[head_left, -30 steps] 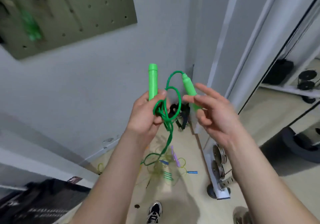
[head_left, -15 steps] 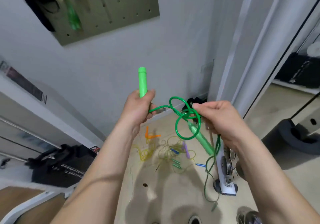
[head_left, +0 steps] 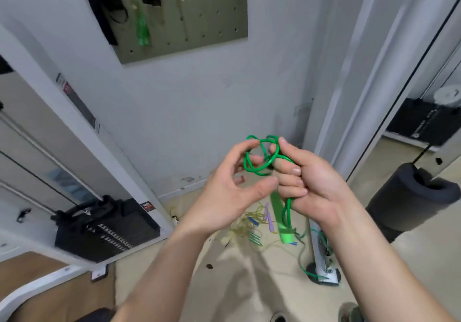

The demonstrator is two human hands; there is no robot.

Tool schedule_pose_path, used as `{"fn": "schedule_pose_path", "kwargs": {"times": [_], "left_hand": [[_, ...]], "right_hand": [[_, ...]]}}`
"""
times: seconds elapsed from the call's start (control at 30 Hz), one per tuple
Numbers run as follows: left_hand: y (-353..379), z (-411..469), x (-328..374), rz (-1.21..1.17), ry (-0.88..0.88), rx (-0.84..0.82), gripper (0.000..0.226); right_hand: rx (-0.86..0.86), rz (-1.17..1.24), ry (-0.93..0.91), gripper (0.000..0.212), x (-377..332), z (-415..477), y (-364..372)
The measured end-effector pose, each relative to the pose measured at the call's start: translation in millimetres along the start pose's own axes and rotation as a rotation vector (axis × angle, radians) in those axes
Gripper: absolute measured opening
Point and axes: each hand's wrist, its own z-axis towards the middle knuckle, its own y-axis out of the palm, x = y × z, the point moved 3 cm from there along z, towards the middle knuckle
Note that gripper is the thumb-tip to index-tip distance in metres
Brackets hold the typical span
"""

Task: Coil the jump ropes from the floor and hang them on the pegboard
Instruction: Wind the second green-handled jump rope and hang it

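From the head view, the green jump rope (head_left: 259, 158) is up in the air in front of the wall, gathered into a few small loops between the two hands. The right hand (head_left: 314, 182) grips it. Its fingers (head_left: 291, 179) are curled tight round the cord, and its thumb (head_left: 283, 143) stands up against the right side of the loops. Below this fist a green handle (head_left: 277, 207) and a length of cord hang down toward the floor (head_left: 174, 284).

The left hand (head_left: 224, 189) is just left of the loops with its fingers apart and loosely curved, holding nothing. Its index fingertip (head_left: 252, 144) touches the top of the left loop and another fingertip shows through the loop's middle. Its thumb (head_left: 265, 184) lies beneath the loops, well apart from the index finger and close to the right hand's knuckles.

On the floor, beyond and under the hands, lies a tangle of other ropes (head_left: 245, 225): thin yellow cord with purple, blue and green handles mixed in. The pegboard (head_left: 209, 22) hangs on the far wall, up and to the left. A green rope (head_left: 142, 32) already hangs from it, with dark items at its left edge and something purple at the top. A black bag (head_left: 104, 227) sits on the left by a white frame. A black padded roller (head_left: 411, 197) stands at the right.
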Motion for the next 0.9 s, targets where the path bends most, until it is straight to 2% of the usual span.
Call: {"fn": "schedule_pose_path", "kwargs": {"times": [0.07, 0.1, 0.23, 0.33, 0.4, 0.5, 0.57, 0.63, 0.7, 0.77, 0.8, 0.83, 0.9], "left_hand": [[-1.9, -17.1, 3.0, -0.072, -0.009, 0.089, 0.021], [-4.7, -26.1, 2.7, -0.184, -0.038, 0.131, 0.009], [-27.0, -58.4, 5.2, -0.869, -0.206, 0.202, 0.021], [-40.6, -70.2, 21.3, -1.052, -0.274, 0.140, 0.017], [-46.5, -75.1, 34.0, -1.077, -0.249, 0.147, 0.013], [-72.1, -83.9, 43.2, -1.116, -0.137, 0.312, 0.021], [-88.7, -92.5, 41.0, -1.066, -0.076, 0.386, 0.020], [-91.6, -99.8, 35.3, -0.848, -0.054, 0.363, 0.023], [-85.1, -103.5, 27.5, -0.255, -0.093, 0.281, 0.045], [-72.3, -103.1, 18.2, 0.388, -0.187, 0.096, 0.057], [-63.0, -104.6, 18.9, 0.574, -0.203, 0.032, 0.064], [-53.5, -105.9, 23.0, 0.587, -0.159, -0.001, 0.069], [-31.6, -106.0, 42.3, 0.208, 0.001, -0.006, 0.063]], "right_hand": [[-0.001, -0.035, 0.017, 0.020, 16.3, -14.9, 13.9], [0.027, -0.094, 0.010, 0.021, 22.6, -22.1, 16.7], [0.177, -0.506, -0.075, 0.026, 42.3, -49.2, 12.8], [0.270, -0.734, -0.142, 0.028, 60.5, -66.3, 11.5], [0.278, -0.633, -0.161, 0.026, 64.5, -77.1, 12.2], [0.121, -0.107, -0.073, 0.024, 51.2, -95.0, 20.8], [0.004, -0.006, -0.043, 0.030, 36.1, -108.7, 32.3], [-0.064, -0.069, -0.068, 0.033, 23.6, -117.3, 45.3], [-0.060, -0.193, -0.104, 0.030, 14.9, -118.6, 54.3], [-0.038, -0.346, -0.110, 0.028, 9.7, -116.6, 56.6], [-0.036, -0.408, -0.100, 0.027, 9.2, -116.0, 57.1], [-0.045, -0.451, -0.087, 0.028, 9.6, -115.5, 57.0], [-0.090, -0.475, -0.066, 0.028, 9.8, -115.5, 55.9]]}}
